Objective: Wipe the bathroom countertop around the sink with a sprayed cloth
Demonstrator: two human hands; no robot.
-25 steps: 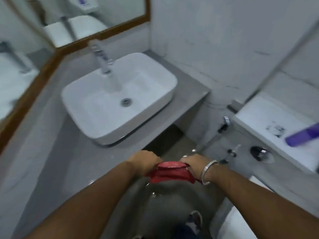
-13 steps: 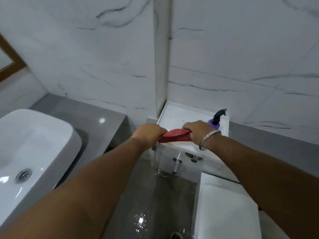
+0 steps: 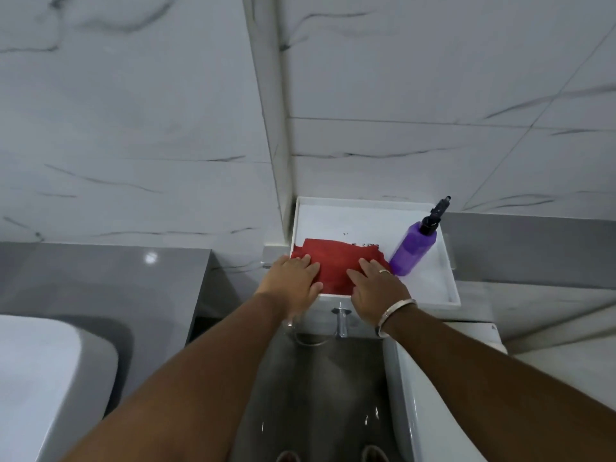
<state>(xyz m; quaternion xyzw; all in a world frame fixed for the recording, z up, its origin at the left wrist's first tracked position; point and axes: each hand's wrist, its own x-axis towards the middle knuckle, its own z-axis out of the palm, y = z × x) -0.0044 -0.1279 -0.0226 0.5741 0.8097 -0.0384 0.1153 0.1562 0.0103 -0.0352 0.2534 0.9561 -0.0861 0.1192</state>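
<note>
Lower left of the frame: white sink (image 3: 43,378) on the grey tabletop (image 3: 100,278). Centre: left hand (image 3: 293,281) flat, fingers spread, pressing the near-left edge of the red cloth (image 3: 336,265), not gripping it. Cloth spread on the white ledge (image 3: 433,288) below the wall corner. Just right of centre: right hand (image 3: 376,285) flat and open on the cloth's right side, ring and bracelet showing. Further right: purple spray bottle (image 3: 413,248) leaning, just beside the cloth.
</note>
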